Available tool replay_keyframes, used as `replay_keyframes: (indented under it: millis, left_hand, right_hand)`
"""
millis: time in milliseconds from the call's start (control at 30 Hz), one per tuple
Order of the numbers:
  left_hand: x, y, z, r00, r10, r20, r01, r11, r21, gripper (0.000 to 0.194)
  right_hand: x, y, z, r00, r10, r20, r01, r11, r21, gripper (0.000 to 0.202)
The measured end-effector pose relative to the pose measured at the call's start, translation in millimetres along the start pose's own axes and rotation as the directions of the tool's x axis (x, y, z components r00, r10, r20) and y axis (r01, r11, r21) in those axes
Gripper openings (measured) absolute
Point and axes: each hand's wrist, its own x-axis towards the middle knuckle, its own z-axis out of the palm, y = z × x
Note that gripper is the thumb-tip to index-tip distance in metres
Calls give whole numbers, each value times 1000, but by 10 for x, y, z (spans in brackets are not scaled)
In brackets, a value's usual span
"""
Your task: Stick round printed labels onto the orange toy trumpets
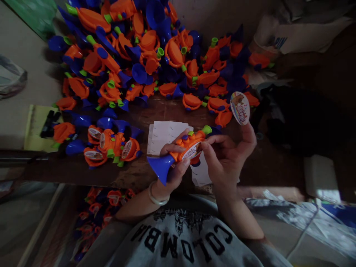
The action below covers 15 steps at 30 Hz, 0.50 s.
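Note:
My left hand (178,173) is wrapped round a toy trumpet (175,155) with an orange body, a blue bell pointing left and a green mouthpiece. An oval printed sticker (191,151) lies along the trumpet's side. The thumb and forefinger of my right hand (226,160) pinch at the right end of that sticker. On a raised fingertip of the same hand hangs a second oval sticker (240,108), printed side showing. Beneath the hands, white backing sheets (167,135) are spread on the brown table (133,172).
A big heap of toy trumpets (150,40) covers the table's back. Several stickered trumpets (111,142) stand to the left, near a yellow pad (35,124) with a black object. More fill the space below the table edge (94,211). A dark bundle (303,115) lies right.

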Motion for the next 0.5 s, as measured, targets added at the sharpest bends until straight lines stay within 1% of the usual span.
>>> replay_keyframes:
  millis: [200, 267, 300, 367, 433, 467, 500]
  left_hand:
    - [-8, 26, 5, 999, -34, 1, 34, 999, 8, 22]
    - [-9, 27, 2, 999, -40, -5, 40, 999, 18, 22]
    - [-7, 29, -2, 999, -35, -9, 35, 999, 25, 21]
    - [1, 41, -9, 1000, -15, -25, 16, 999, 36, 22]
    - [16, 62, -14, 999, -8, -45, 9, 1000, 19, 24]
    - [26, 72, -14, 999, -15, -50, 14, 1000, -4, 27]
    - [38, 78, -11, 999, -33, -43, 32, 999, -28, 33]
  right_hand:
    - [-25, 5, 16, 1000, 12, -4, -13, 999, -30, 79]
    - [-10, 30, 5, 1000, 5, 9, -5, 999, -35, 80]
    - [9, 49, -10, 1000, -12, -2, 12, 999, -50, 81]
    - [64, 96, -56, 992, -94, -78, 85, 989, -118, 86]
    - [106, 136, -96, 974, -162, -155, 135, 976, -174, 88]
    - [109, 146, -104, 976, -155, -151, 130, 978, -165, 88]
    - [97, 149, -98, 987, -122, -101, 109, 986, -126, 88]
